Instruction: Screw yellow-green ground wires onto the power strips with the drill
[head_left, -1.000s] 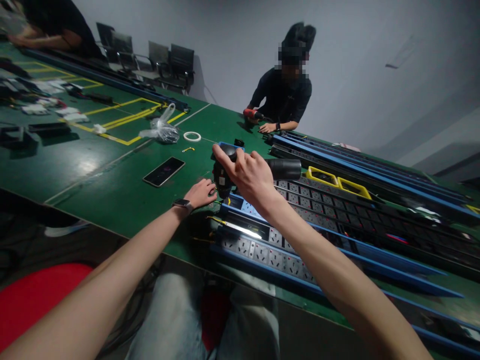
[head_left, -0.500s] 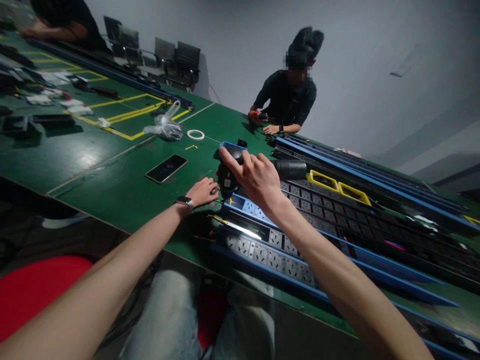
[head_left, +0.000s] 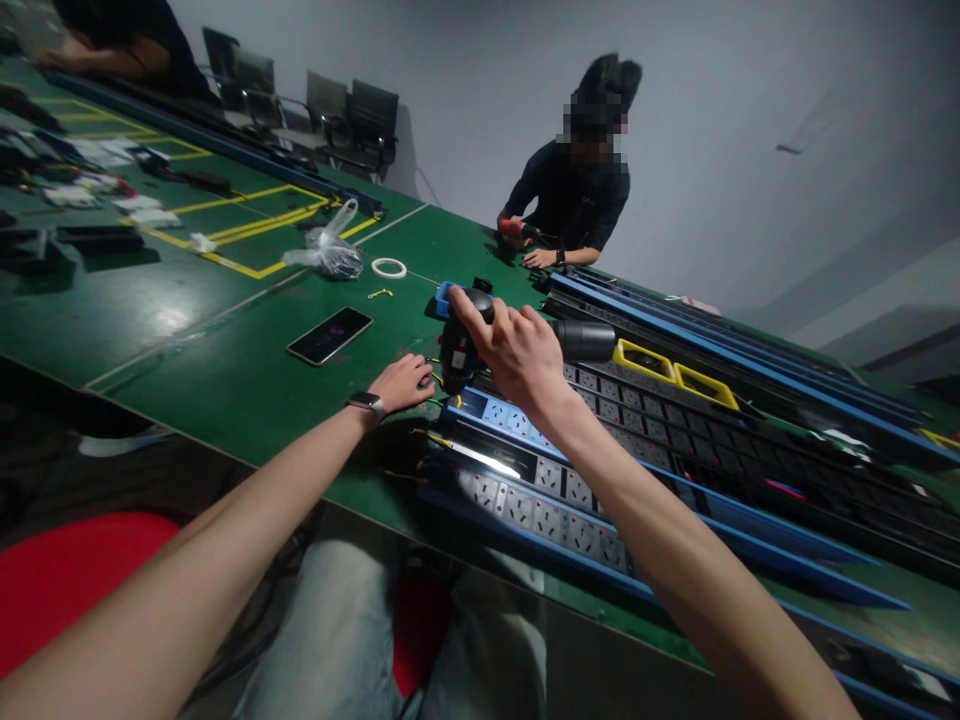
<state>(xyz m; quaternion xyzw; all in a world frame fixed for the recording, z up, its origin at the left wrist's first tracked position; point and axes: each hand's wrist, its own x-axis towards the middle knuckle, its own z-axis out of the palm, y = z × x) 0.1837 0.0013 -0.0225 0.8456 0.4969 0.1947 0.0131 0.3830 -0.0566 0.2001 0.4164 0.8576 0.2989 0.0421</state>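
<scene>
My right hand (head_left: 510,350) is wrapped round a black electric screwdriver (head_left: 459,350), held upright over the left end of a long power strip (head_left: 525,425) with a blue frame. My left hand (head_left: 405,382), with a watch on its wrist, rests on the green table (head_left: 225,370) just left of the tool's tip, fingers curled at the strip's end. What the left fingers pinch is hidden. More power strips (head_left: 705,430) lie side by side to the right.
A phone (head_left: 330,336) lies left of my hands, with a plastic bag (head_left: 326,255) and a white tape ring (head_left: 389,268) beyond it. Yellow trays (head_left: 675,370) sit on the strips. Across the table a person (head_left: 570,190) holds a red tool. Chairs stand at the back.
The screwdriver and my right hand have sunk slightly toward the strip's end. My left hand has stayed in place.
</scene>
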